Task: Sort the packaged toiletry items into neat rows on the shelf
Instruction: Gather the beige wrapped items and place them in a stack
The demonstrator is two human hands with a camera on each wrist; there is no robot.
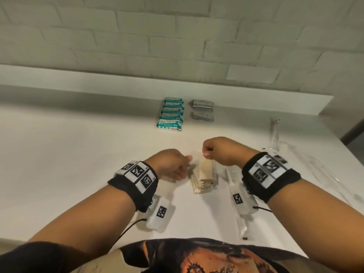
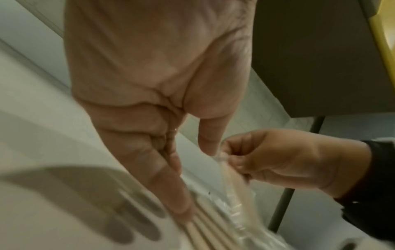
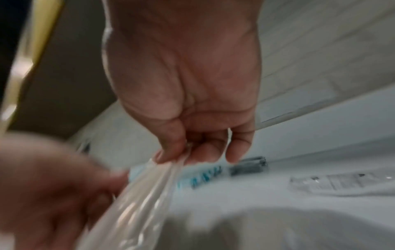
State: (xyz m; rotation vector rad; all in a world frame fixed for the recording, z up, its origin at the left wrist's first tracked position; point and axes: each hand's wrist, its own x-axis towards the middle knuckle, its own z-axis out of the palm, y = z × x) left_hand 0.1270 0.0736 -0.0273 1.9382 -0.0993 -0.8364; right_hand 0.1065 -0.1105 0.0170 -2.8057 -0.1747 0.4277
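Clear-wrapped comb packet [image 1: 206, 170] hangs at 6 o'clock beneath your right hand [image 1: 218, 151], pinched by its top edge; your left hand [image 1: 171, 164], fingers straight, touches the packet stack [image 1: 201, 187] beneath.

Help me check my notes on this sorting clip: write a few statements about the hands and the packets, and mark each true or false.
1. The right hand pinches the top edge of a clear packet of tan sticks. True.
2. The teal packets lie scattered loosely across the shelf. False: they sit in one neat overlapping row near the wall.
3. The grey sachets lie to the right of the teal row. True.
4. The left hand holds a teal packet. False: its fingers reach straight down to the stick packets lying on the shelf.
5. The lifted packet hangs over more packets of the same kind. True.
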